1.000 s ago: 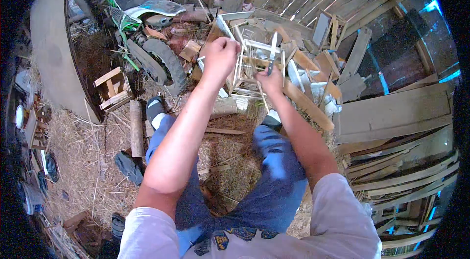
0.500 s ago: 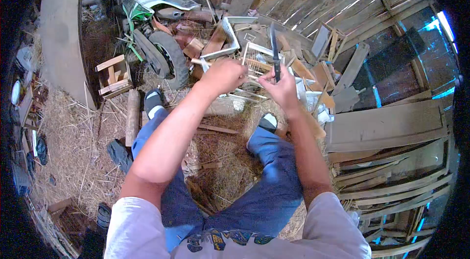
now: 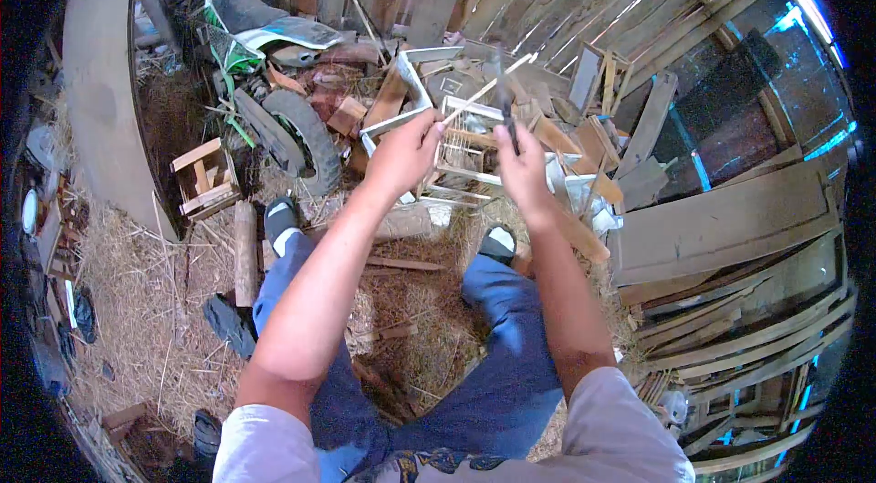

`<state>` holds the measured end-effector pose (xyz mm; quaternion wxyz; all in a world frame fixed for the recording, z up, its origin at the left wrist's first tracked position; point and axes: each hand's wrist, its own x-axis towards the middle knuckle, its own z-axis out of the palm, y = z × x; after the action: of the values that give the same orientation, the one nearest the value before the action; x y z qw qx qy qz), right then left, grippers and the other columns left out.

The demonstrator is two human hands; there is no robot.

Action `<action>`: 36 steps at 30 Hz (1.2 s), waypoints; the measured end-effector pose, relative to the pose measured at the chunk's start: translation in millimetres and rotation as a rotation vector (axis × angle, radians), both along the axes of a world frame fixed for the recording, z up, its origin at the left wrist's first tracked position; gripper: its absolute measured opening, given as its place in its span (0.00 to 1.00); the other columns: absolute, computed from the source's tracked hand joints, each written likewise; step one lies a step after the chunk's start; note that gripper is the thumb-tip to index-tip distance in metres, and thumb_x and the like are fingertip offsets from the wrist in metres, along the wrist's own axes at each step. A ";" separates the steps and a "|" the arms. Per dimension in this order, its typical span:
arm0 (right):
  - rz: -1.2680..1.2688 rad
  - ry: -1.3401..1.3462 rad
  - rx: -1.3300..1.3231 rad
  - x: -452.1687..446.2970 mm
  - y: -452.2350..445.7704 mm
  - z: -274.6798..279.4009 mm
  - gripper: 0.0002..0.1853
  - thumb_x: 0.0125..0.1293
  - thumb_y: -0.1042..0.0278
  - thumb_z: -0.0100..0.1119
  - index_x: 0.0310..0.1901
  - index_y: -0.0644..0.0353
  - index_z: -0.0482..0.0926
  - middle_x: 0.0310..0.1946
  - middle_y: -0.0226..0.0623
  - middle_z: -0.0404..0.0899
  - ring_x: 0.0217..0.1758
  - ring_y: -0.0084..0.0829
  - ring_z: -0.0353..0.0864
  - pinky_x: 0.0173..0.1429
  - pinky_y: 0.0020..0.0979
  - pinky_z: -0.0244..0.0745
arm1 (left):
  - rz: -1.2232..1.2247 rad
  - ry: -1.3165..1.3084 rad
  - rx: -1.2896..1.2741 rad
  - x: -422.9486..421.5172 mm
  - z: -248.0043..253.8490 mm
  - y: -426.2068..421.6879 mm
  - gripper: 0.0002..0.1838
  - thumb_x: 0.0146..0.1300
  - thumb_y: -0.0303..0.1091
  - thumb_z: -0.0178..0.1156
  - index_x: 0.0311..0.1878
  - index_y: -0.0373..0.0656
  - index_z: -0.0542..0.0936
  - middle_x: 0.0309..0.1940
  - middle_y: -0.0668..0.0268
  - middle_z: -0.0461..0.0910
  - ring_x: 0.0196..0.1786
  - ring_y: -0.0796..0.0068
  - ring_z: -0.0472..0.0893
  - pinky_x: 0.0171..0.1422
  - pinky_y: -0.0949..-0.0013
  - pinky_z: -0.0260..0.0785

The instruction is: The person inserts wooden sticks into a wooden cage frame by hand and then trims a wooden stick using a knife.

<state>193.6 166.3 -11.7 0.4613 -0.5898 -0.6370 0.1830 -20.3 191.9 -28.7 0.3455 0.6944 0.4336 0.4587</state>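
My left hand (image 3: 404, 155) is closed round the lower end of a thin pale wooden stick (image 3: 488, 87), which slants up to the right. My right hand (image 3: 522, 169) grips the dark handle of a knife (image 3: 507, 109), its blade pointing up and blurred by motion. The blade is near the stick; whether they touch I cannot tell. Behind and below both hands lies a white slatted wooden frame (image 3: 464, 175) among scrap wood.
A green and white motorbike (image 3: 274, 31) with its wheel (image 3: 306, 141) lies at the upper left. A small wooden crate (image 3: 206, 178) and a log (image 3: 245, 253) are left of my feet. Large boards (image 3: 725, 223) lean at the right.
The stick now stands out up and to the right from my left hand. My right hand has turned and sits a little apart from my left, with the knife blade blurred.
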 end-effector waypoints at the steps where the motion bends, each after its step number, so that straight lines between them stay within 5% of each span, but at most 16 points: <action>1: 0.022 0.008 -0.009 -1.1 -0.5 -4.1 0.12 0.75 0.61 0.58 0.47 0.63 0.79 0.30 0.34 0.81 0.37 0.25 0.80 0.45 0.31 0.75 | 0.018 -0.013 0.059 2.9 -2.4 2.0 0.13 0.75 0.42 0.52 0.48 0.42 0.76 0.35 0.48 0.82 0.42 0.42 0.81 0.45 0.50 0.72; 6: 0.110 0.104 -0.129 13.4 10.5 -17.5 0.12 0.75 0.61 0.57 0.48 0.62 0.79 0.31 0.34 0.82 0.39 0.25 0.81 0.46 0.29 0.75 | 0.078 -0.027 0.036 14.3 -8.8 13.1 0.12 0.74 0.41 0.53 0.46 0.41 0.76 0.30 0.49 0.80 0.35 0.47 0.81 0.40 0.51 0.70; 12: 0.175 -0.059 0.153 24.2 35.8 -34.3 0.12 0.74 0.60 0.57 0.46 0.62 0.78 0.30 0.34 0.80 0.35 0.23 0.78 0.40 0.29 0.72 | 0.088 -0.079 0.039 23.4 -3.3 16.1 0.10 0.72 0.38 0.56 0.45 0.40 0.75 0.27 0.52 0.78 0.28 0.56 0.78 0.35 0.56 0.68; 14: 0.142 0.029 -0.047 20.3 29.5 -27.5 0.13 0.74 0.59 0.58 0.45 0.63 0.78 0.29 0.36 0.79 0.34 0.25 0.75 0.40 0.32 0.72 | 0.097 -0.105 0.055 26.6 -2.6 16.3 0.10 0.71 0.37 0.56 0.44 0.40 0.75 0.26 0.53 0.77 0.27 0.58 0.77 0.35 0.58 0.68; 19: 0.099 0.024 -0.031 22.0 34.5 -36.1 0.14 0.74 0.59 0.58 0.45 0.64 0.77 0.29 0.35 0.78 0.33 0.24 0.73 0.39 0.31 0.71 | 0.120 -0.100 0.071 28.4 -4.0 18.5 0.09 0.70 0.36 0.58 0.44 0.40 0.75 0.26 0.57 0.77 0.26 0.67 0.75 0.34 0.62 0.68; 28: 0.109 0.079 -0.076 27.1 35.7 -45.7 0.14 0.74 0.59 0.59 0.46 0.64 0.76 0.30 0.34 0.76 0.34 0.23 0.71 0.41 0.30 0.70 | 0.105 -0.106 0.117 29.9 -6.8 16.0 0.12 0.72 0.40 0.57 0.51 0.43 0.79 0.27 0.56 0.79 0.28 0.63 0.78 0.36 0.61 0.70; 36: 0.164 0.070 -0.193 19.8 26.3 -36.9 0.13 0.73 0.61 0.59 0.46 0.64 0.75 0.29 0.35 0.74 0.34 0.22 0.70 0.41 0.31 0.70 | 0.076 0.000 0.047 24.7 -2.9 14.2 0.11 0.71 0.39 0.58 0.48 0.43 0.77 0.27 0.55 0.79 0.28 0.60 0.79 0.36 0.59 0.70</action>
<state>213.4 192.5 -48.6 0.4077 -0.5706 -0.6462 0.3010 4.4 206.1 -31.6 0.3113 0.6854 0.4488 0.4816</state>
